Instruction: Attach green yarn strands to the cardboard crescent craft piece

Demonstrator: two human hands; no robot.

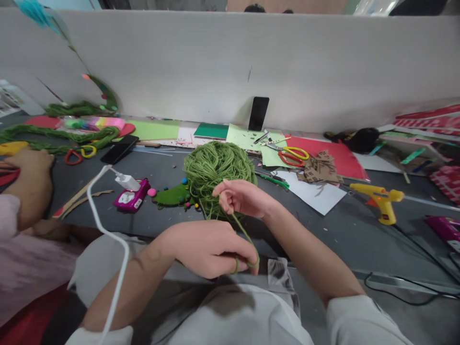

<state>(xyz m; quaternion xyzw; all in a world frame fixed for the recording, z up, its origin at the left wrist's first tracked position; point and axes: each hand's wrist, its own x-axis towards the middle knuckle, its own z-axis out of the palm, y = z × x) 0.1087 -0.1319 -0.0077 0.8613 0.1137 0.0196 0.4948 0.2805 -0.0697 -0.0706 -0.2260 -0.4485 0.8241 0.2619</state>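
Observation:
A big loose heap of green yarn (220, 165) lies on the dark table in front of me. My left hand (212, 247) is closed below it, near the table's front edge, with a green strand (246, 235) looped around its fingers. That strand runs up to my right hand (239, 196), whose fingers are pinched on it just in front of the heap. Left of the heap, touching it or nearly so, is a green felt piece (172, 195) with small coloured pom-poms.
A yellow glue gun (381, 199) with a black cord lies at the right. Scissors (293, 155) rest among paper sheets behind the yarn. A purple power socket (132, 196) has a white cable crossing my left forearm. Another person's hand (30, 167) is at the far left.

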